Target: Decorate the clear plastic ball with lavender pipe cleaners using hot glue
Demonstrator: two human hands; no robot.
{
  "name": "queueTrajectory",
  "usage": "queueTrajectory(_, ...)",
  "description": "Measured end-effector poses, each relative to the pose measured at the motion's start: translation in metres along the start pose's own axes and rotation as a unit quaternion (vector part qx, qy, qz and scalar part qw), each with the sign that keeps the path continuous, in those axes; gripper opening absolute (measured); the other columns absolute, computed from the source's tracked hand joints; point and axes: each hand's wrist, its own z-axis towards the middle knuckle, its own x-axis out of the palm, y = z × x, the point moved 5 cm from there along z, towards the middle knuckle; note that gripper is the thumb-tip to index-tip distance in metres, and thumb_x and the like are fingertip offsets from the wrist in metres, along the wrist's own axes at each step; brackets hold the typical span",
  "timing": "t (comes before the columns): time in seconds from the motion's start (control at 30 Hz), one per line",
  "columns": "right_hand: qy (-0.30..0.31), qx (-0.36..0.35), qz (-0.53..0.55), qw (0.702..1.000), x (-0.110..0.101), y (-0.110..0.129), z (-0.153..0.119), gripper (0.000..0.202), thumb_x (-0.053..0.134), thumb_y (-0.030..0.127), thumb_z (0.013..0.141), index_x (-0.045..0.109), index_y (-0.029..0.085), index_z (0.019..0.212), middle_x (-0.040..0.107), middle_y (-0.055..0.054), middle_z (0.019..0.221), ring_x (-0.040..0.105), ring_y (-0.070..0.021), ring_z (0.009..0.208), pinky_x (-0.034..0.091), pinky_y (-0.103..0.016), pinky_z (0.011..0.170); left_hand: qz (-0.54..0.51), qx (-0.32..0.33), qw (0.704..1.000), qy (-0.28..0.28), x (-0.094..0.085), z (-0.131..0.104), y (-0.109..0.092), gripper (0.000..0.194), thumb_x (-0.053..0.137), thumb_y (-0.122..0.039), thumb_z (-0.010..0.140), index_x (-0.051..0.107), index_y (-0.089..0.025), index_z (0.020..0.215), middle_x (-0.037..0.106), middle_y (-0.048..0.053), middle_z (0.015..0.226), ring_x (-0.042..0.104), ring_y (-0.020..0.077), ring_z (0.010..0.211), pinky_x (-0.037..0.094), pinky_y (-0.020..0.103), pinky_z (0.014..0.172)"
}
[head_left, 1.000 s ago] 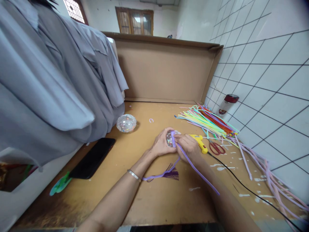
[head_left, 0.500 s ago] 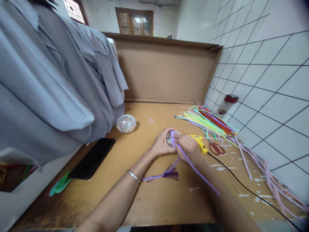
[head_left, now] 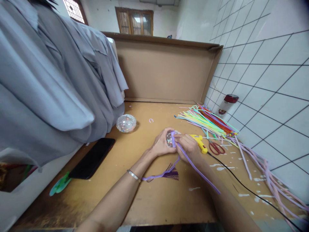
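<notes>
My left hand (head_left: 163, 143) is curled around a clear ball with colored specks (head_left: 169, 139), its fingers closed on the side. A purple pipe cleaner (head_left: 173, 139) runs around the ball's middle. The fingers of my right hand (head_left: 187, 146) pinch that pipe cleaner against the ball, and its long loose end trails down over my right forearm. Under the hands, a dark purple tassel (head_left: 172, 174) lies on the table beside another stretch of purple strand (head_left: 154, 177). Part of the ball is hidden by my fingers.
A second clear ball (head_left: 126, 123) rests at left, near a black phone (head_left: 93, 158). To the right are a yellow glue gun (head_left: 199, 141) with its cord, red-handled scissors (head_left: 216, 148) and a pile of colored pipe cleaners (head_left: 205, 120). Grey shirts (head_left: 60, 80) hang at left.
The loose end of the purple pipe cleaner has shifted very slightly over my right forearm. Both hands keep the same hold on the ball.
</notes>
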Motion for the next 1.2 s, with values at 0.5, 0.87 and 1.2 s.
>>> queueTrajectory(0.5,-0.004,0.004,0.006,1.0,0.0006,0.0014,0.0,0.018,0.05,0.008,0.087,0.061,0.021,0.093,0.073,-0.009,0.1,0.065,-0.0208,0.086,0.052,-0.036,0.076,-0.017,0.004,1.0,-0.008,0.0021,-0.0001,0.002,0.071,0.081,-0.024,0.054,0.049,-0.025,0.118,0.061,0.007,0.124,0.062,0.024,0.111,0.049,0.039,0.101)
queueTrajectory(0.87,0.001,0.004,0.008,1.0,0.001,0.0005,-0.0002,0.021,0.049,0.011,0.088,0.063,0.021,0.097,0.073,-0.009,0.101,0.066,-0.0214,0.086,0.053,-0.037,0.078,0.0,0.042,0.999,0.006,-0.0006,0.0019,-0.0041,0.068,0.08,-0.024,0.057,0.051,-0.026,0.118,0.062,0.006,0.121,0.062,0.0248,0.112,0.048,0.04,0.103)
queueTrajectory(1.2,-0.009,0.012,0.018,1.0,0.0016,0.0009,-0.0007,0.02,0.049,0.011,0.089,0.063,0.021,0.098,0.073,-0.01,0.102,0.067,-0.0214,0.089,0.054,-0.037,0.078,-0.013,0.012,1.0,-0.005,0.0017,0.0,0.0015,0.07,0.08,-0.023,0.055,0.049,-0.026,0.118,0.062,0.006,0.122,0.063,0.025,0.111,0.05,0.04,0.101)
